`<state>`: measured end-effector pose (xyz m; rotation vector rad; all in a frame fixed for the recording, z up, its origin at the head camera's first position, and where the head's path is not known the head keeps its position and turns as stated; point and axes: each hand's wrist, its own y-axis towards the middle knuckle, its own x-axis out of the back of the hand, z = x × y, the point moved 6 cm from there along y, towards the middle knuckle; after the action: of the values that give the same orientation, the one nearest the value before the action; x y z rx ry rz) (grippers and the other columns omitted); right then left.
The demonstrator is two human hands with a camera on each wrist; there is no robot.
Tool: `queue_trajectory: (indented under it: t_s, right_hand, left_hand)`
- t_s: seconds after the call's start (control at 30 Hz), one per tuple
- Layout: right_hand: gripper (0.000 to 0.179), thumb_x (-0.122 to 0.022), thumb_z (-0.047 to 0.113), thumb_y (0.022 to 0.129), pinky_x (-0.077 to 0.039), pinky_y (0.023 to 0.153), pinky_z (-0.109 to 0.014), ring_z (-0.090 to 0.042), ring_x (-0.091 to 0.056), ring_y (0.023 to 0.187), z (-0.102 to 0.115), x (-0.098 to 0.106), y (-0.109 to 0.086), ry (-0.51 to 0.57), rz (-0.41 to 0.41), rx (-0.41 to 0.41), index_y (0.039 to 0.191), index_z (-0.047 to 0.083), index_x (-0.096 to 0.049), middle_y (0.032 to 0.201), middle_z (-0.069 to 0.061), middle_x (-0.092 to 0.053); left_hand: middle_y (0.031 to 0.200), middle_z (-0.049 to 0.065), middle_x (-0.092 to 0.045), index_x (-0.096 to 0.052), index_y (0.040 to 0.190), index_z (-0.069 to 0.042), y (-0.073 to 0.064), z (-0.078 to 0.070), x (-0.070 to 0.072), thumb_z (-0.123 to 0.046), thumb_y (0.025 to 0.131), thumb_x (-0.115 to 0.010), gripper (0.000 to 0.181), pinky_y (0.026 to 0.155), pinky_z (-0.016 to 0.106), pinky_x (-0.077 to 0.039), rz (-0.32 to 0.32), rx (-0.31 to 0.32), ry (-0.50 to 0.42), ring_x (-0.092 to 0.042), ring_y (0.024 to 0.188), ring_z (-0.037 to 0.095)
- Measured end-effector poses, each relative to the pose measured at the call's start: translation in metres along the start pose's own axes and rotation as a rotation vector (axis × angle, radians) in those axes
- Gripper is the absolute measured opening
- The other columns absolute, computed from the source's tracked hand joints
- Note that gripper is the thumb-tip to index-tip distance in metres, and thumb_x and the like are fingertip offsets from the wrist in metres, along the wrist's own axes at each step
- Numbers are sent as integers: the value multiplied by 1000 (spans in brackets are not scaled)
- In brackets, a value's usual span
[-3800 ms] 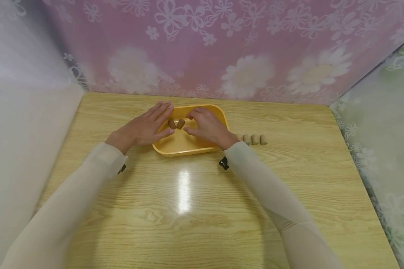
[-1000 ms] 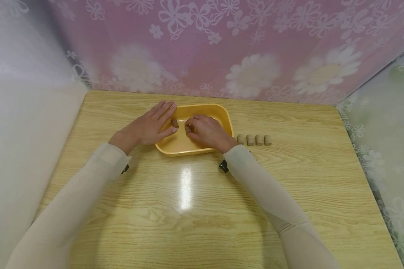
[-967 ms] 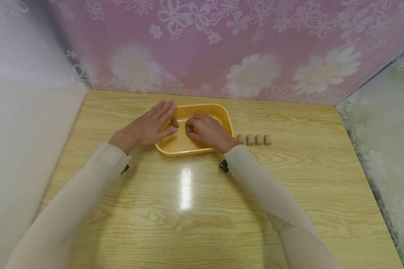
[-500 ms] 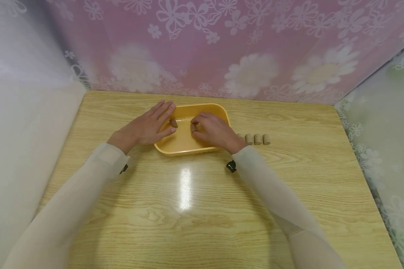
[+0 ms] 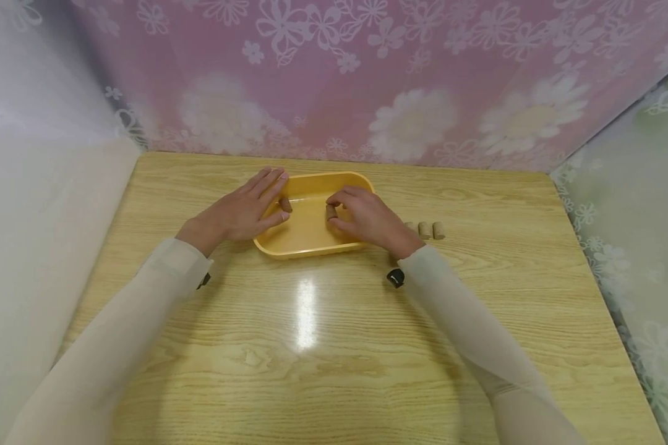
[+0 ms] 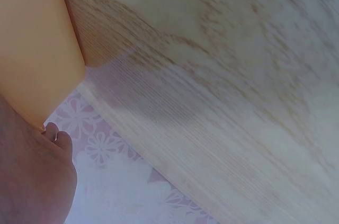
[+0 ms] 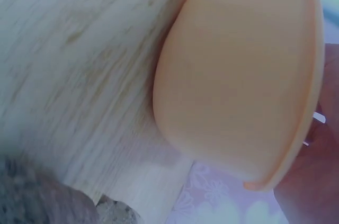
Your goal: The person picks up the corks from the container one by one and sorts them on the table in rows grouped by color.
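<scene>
In the head view, a yellow plastic basin (image 5: 297,238) stands towards the back of the table. My right hand (image 5: 370,216) reaches over its right end and pinches a brown cork (image 5: 331,212) between thumb and fingertips, above the basin floor. A second cork (image 5: 285,204) lies inside at the left. My left hand (image 5: 245,207) rests across the basin's left end, fingers straight over the back rim and thumb over the inside. The left wrist view catches part of that hand (image 6: 37,166) beside the basin wall (image 6: 37,38).
To the right of the basin, a row of corks (image 5: 424,230) stands on the wood-grain table (image 5: 334,383), partly hidden by my right wrist. Speckled cork (image 7: 114,212) shows at the bottom of the right wrist view. A flowered pink backdrop (image 5: 312,86) rises behind the table.
Before, both corks lay together at the basin's left, the right hand open over them. The right hand has since taken one cork and moved right with it. The left hand stays put.
</scene>
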<state>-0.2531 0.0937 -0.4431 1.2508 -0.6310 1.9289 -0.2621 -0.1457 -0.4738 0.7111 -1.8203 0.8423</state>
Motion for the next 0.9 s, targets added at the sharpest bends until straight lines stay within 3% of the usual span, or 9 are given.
queue_trajectory:
  t_s: [0.3, 0.9]
  right_hand:
    - [40, -78, 25, 104, -58, 102, -47, -30, -66, 117, -1, 5, -6, -7, -10, -11, 136, 4, -71, 128, -13, -71]
    - [40, -79, 25, 104, -52, 114, -53, -34, -64, 128, -8, 24, -28, 18, -49, -28, 137, 4, -71, 134, -12, -72]
  left_hand:
    - [185, 2, 15, 13, 176, -20, -1, -1, 1, -72, 112, -25, 90, 139, 56, -8, -7, -1, 12, 15, 171, 29]
    - [185, 6, 11, 10, 176, -18, -2, -3, 4, -69, 113, -29, 90, 139, 56, -8, -22, -16, 3, 13, 172, 30]
